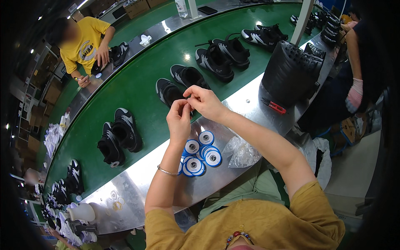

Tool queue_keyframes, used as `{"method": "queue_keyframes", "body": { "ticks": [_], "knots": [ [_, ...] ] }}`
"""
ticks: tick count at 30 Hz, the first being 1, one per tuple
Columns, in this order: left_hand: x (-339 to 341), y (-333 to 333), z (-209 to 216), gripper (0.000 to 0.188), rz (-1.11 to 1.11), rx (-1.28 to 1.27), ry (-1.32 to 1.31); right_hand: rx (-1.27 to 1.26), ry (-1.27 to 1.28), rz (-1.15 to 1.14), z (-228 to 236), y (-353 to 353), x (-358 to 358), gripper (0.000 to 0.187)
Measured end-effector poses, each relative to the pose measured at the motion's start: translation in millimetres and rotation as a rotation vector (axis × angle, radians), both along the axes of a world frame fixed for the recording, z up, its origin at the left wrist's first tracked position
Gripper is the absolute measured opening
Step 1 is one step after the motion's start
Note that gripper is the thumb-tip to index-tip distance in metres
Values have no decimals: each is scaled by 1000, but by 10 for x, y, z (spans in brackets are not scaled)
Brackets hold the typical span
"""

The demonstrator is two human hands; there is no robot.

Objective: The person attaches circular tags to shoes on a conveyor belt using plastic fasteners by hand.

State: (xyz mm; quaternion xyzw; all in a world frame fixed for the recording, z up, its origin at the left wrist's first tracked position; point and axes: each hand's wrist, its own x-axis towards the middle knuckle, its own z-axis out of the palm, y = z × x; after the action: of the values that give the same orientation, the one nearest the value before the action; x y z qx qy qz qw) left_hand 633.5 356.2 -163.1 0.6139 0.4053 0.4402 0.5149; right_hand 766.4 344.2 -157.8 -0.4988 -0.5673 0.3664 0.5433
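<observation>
Both hands raised mid-frame above shiny metal table edge. Left hand and right hand fingertips pinched together on something tiny, too small to tell what. Pile of round blue-and-white paper tags just below hands on metal, clear plastic bag beside it on right. Black-and-white sneakers on green conveyor belt just behind hands. Person in yellow shirt upper left, across belt
</observation>
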Motion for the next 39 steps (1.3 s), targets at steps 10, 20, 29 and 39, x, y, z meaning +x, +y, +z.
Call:
{"method": "queue_keyframes", "body": {
  "ticks": [10, 20, 29, 39],
  "knots": [
    [-60, 38, -34, 7, 40, -58, -13, -171, 213, -40, -42, 9, 144, 25],
    [-115, 50, -74, 6, 49, -68, -31, -240, 535, 17, 24, 13, -81, 25],
    [-219, 57, 16, 11, 111, -68, 15, -168, 385, 35, -55, 79, -85, 27],
    [-316, 123, -22, 22, 21, 46, -22, -88, 195, 94, -20, 96, -105, 29]
  ]
}}
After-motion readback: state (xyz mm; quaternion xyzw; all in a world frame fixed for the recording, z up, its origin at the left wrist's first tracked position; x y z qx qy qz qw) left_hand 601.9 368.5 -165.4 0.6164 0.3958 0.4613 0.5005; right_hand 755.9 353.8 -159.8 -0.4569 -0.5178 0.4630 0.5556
